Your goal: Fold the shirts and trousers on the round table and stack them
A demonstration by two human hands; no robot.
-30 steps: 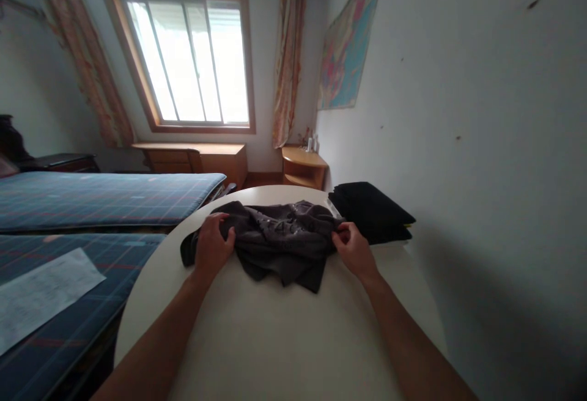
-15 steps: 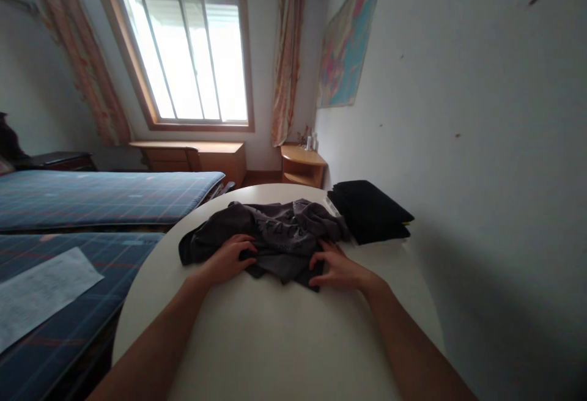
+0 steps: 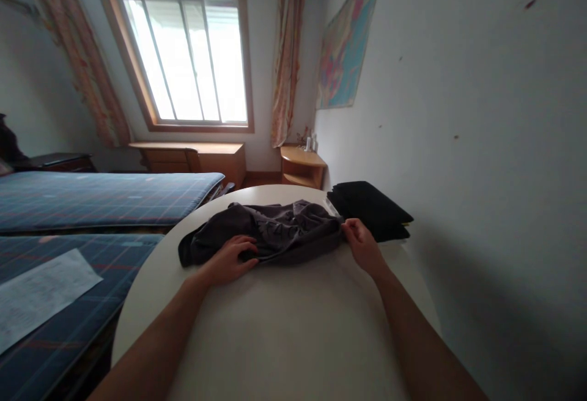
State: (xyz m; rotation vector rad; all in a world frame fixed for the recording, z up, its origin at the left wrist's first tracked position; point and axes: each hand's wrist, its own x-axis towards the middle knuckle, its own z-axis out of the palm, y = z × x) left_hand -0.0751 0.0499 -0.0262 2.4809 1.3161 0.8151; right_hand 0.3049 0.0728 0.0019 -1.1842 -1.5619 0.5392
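A crumpled dark grey T-shirt [image 3: 279, 230] with a faded print lies on the round white table [image 3: 284, 334]. My left hand [image 3: 232, 258] rests on its near left part, with thumb and fingers curved and a gap between them. At the right end of the cloth, my right hand [image 3: 362, 243] pinches the edge between thumb and fingers, pulling the near side taut. Close behind that hand sits a folded stack of black cloth [image 3: 369, 208] on something pale, of which only an edge shows.
A white wall [image 3: 481, 205] runs close along the table's right side. On the left are beds with blue plaid mattresses [image 3: 105, 199], one bearing a sheet of paper [image 3: 46, 294]. A wooden desk [image 3: 215, 156] and a corner shelf [image 3: 302, 156] stand beyond, below a window [image 3: 192, 58].
My right hand has moved right and slightly away from me, closing on the T-shirt's edge. The near hem is drawn up and stretched rightward. My left hand stays put.
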